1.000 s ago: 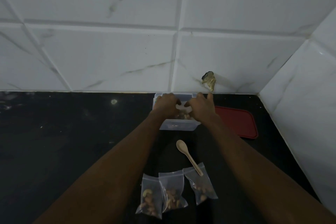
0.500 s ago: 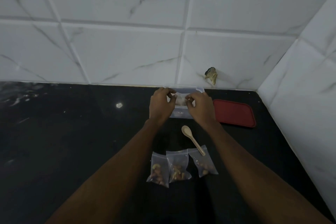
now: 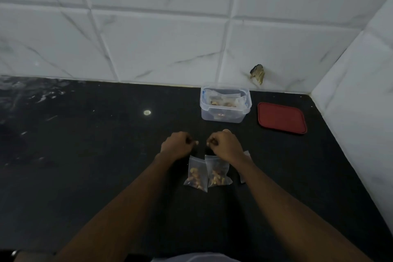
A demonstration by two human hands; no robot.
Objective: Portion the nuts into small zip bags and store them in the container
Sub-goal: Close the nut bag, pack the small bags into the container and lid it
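Observation:
A clear plastic container stands by the back wall with a filled zip bag of nuts inside it. Nearer to me, two small zip bags of nuts lie side by side on the black counter. A third bag shows only as a sliver beside my right forearm. My left hand and my right hand hover just behind the bags, a little apart, both with fingers curled in. I see nothing held in either. The wooden spoon is hidden.
A red lid lies flat to the right of the container. White marble-look tiles close off the back and the right side, with a chipped spot low on the back wall. The black counter stretches to the left.
Both hands have left the container and drawn back toward me to the bags on the counter. A bag of nuts now sits in the container. The view has shifted.

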